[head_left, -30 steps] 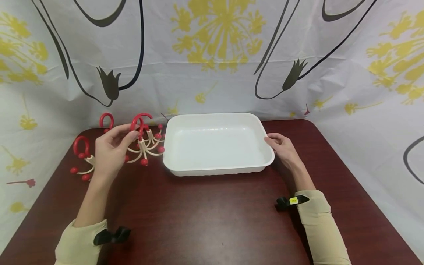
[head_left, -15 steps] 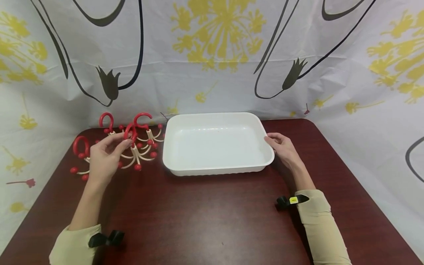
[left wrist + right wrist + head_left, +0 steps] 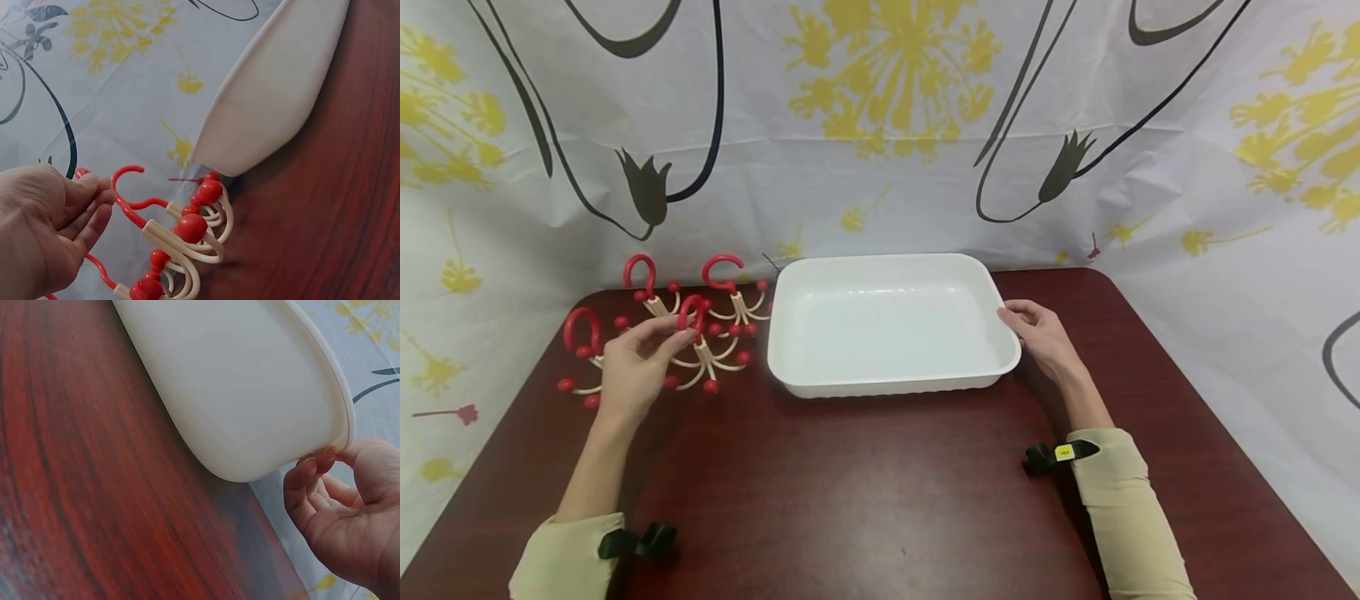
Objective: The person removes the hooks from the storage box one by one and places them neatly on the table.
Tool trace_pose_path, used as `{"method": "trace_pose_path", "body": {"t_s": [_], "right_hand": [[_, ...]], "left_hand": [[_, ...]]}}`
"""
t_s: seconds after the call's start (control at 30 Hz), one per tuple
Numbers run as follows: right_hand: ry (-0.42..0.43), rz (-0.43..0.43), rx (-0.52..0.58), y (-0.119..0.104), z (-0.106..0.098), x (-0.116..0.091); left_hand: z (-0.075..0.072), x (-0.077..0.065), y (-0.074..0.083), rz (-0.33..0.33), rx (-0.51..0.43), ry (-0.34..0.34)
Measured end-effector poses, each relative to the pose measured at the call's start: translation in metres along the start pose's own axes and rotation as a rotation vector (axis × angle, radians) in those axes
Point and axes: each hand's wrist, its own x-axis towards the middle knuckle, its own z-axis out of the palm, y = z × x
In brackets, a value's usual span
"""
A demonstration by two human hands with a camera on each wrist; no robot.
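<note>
My left hand pinches the red hook of a multi-arm hanger by thumb and fingertips. That hanger has curved cream arms tipped with red balls, low at the table's left side. In the left wrist view, my left hand holds its red hook, cream arms pointing away. Around it are similar hangers: one at the back left, one at the back right, one partly hidden behind the hand. My right hand grips the right rim of a white rectangular tray; fingertips touch its outer wall.
The dark red-brown table extends in front of the tray. A white patterned cloth hangs right behind the table's back edge and along both sides. The back-right hanger lies close to the tray's left end.
My left hand has moved left and slightly toward me, then lowered the held hanger, which now sits farther from the tray. The right hand and tray have stayed in place.
</note>
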Motion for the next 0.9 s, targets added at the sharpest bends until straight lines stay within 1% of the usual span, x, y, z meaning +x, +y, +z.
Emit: {"method": "trace_pose_path", "body": {"t_s": [0.17, 0.27, 0.33, 0.57, 0.63, 0.73, 0.9], "right_hand": [[0.001, 0.003, -0.003, 0.000, -0.001, 0.000], [0.007, 0.005, -0.012, -0.001, -0.003, -0.001], [0.007, 0.007, -0.014, -0.001, -0.004, -0.001], [-0.002, 0.025, -0.006, -0.004, -0.005, -0.002], [-0.005, 0.027, -0.020, -0.004, -0.005, -0.002], [-0.005, 0.025, -0.038, -0.001, -0.005, 0.001], [0.002, 0.010, -0.055, -0.001, -0.003, 0.001]], "left_hand": [[-0.003, -0.001, -0.005, -0.005, 0.043, -0.010], [-0.005, -0.001, -0.005, 0.004, 0.053, -0.031], [-0.006, -0.002, -0.005, 0.005, 0.047, -0.054], [-0.009, 0.000, -0.005, 0.016, -0.018, -0.132], [-0.010, 0.000, -0.004, 0.017, -0.013, -0.146], [-0.012, 0.000, -0.003, -0.003, -0.025, -0.162], [-0.015, -0.002, -0.002, -0.045, -0.015, -0.181]]}}
